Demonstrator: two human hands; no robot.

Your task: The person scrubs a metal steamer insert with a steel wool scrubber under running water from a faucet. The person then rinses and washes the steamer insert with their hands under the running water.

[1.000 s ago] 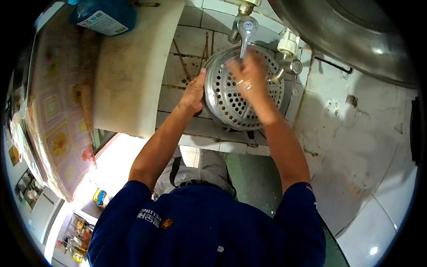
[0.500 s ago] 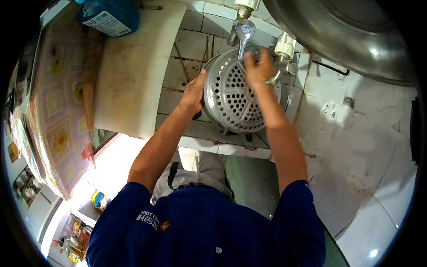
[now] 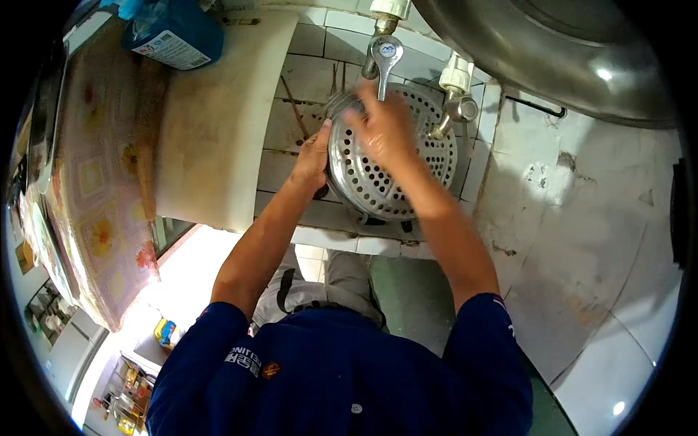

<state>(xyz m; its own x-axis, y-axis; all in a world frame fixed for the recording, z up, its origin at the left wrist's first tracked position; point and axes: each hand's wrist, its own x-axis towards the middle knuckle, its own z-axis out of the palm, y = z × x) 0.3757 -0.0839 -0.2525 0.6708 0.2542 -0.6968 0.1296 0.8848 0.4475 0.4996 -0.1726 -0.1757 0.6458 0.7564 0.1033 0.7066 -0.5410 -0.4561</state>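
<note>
A round metal steamer (image 3: 385, 192) with a perforated bottom stands tilted in the tiled sink. Its holes face me. My left hand (image 3: 313, 160) is closed on the steamer's left rim, thumb over the edge. My right hand (image 3: 385, 131) is blurred by motion over the upper left of the perforated face. Under its fingers is a grey, wiry scouring pad (image 3: 342, 107), pressed against the metal near the rim. Part of the pad is hidden by the hand. Just above the right hand hangs a tap (image 3: 385, 54) with a lever handle.
A second tap (image 3: 454, 109) juts over the steamer's right side. A large metal basin (image 3: 552, 65) fills the upper right. To the left lie a pale board (image 3: 211, 145) and a blue liquid bottle (image 3: 178, 36). A flowered cloth (image 3: 94, 196) hangs farther left.
My right hand has moved left across the steamer with the scouring pad, from the upper middle to the upper left rim. My left hand keeps its hold on the rim.
</note>
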